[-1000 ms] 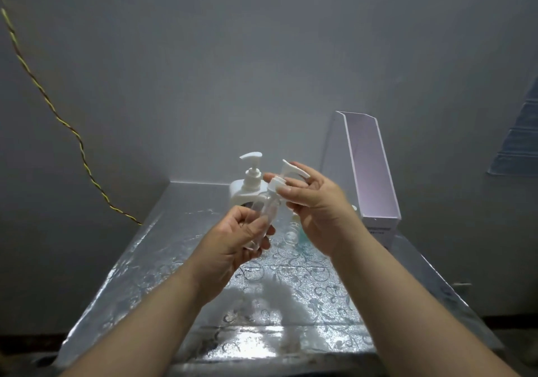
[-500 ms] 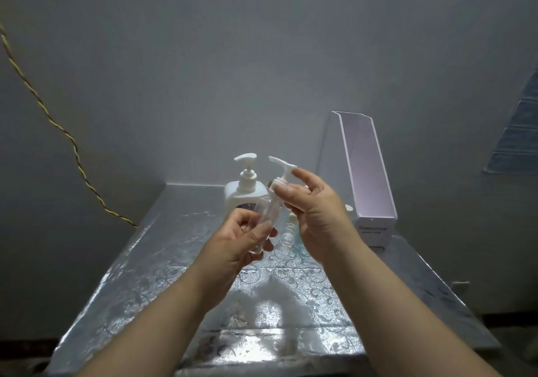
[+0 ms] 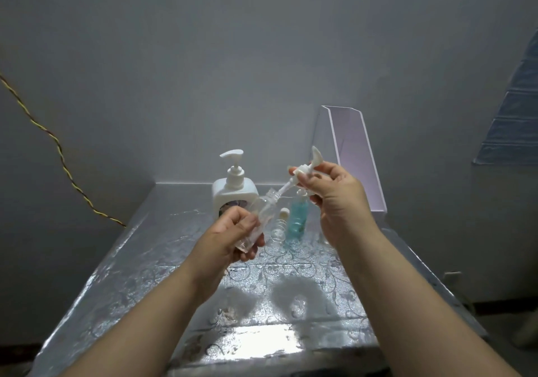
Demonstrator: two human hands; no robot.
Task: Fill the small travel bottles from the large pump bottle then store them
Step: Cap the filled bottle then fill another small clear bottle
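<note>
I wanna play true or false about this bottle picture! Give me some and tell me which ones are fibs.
1. The left hand holds a clear little bottle. True.
2. The pump top is screwed tight onto that bottle. False: the right hand holds it off the neck, only its tube reaching in.
3. The big white pump bottle stands on the table. True.
4. The blue-liquid bottle lies on its side. False: it stands upright.

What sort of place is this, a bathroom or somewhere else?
Likely a plain home corner set up for toiletries, though I can't be sure. A table in shiny patterned plastic sits against bare grey walls, holding a large pump bottle and a small blue-filled bottle.
</note>
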